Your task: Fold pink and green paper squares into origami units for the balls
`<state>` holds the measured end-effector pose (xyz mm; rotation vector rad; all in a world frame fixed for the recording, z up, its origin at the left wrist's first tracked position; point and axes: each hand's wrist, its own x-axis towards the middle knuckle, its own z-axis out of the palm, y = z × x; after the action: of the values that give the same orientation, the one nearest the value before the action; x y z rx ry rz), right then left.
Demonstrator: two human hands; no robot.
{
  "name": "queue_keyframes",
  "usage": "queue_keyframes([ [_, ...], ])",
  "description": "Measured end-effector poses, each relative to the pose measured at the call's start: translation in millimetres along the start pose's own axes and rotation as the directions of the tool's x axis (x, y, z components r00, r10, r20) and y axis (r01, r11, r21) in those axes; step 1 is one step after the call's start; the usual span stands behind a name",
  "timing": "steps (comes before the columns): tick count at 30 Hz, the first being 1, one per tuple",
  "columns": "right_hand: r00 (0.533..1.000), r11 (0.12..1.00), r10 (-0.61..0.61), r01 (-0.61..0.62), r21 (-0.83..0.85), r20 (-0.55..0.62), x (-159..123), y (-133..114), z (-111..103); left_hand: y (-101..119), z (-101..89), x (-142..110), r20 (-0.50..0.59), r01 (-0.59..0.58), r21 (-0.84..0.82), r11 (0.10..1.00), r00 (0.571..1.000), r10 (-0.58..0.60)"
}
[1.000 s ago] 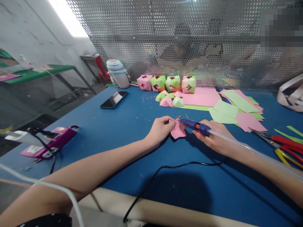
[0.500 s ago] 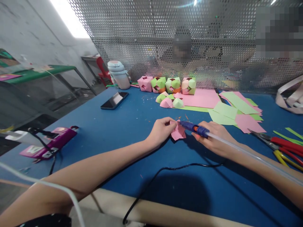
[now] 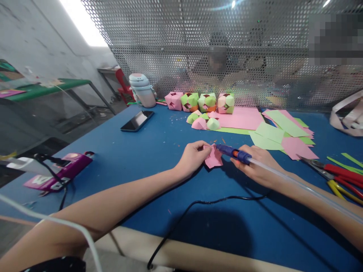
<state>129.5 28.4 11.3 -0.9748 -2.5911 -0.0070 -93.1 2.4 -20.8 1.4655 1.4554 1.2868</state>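
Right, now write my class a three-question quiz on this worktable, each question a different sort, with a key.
1. True or false: the left hand pinches the folded pink paper.
2. What does the right hand hold? (a) scissors (b) blue hot-glue gun (c) smartphone
3. Fill in the number: ___ folded paper cubes stand in a row before the perforated metal screen.
Key: 1 true; 2 b; 3 four.

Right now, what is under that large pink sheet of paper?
Green paper peeks out along the near edge of the pink sheet; whatever else lies beneath is covered.
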Motion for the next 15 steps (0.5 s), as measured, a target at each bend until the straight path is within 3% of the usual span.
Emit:
queue_keyframes([
  [15,0.999,0.999,0.029,-0.030,0.014,0.020,-0.6,-0.2,-1.6,-1.8,0.0,-0.4,-0.012,-0.019,0.004,1.000,1.000,0.019],
])
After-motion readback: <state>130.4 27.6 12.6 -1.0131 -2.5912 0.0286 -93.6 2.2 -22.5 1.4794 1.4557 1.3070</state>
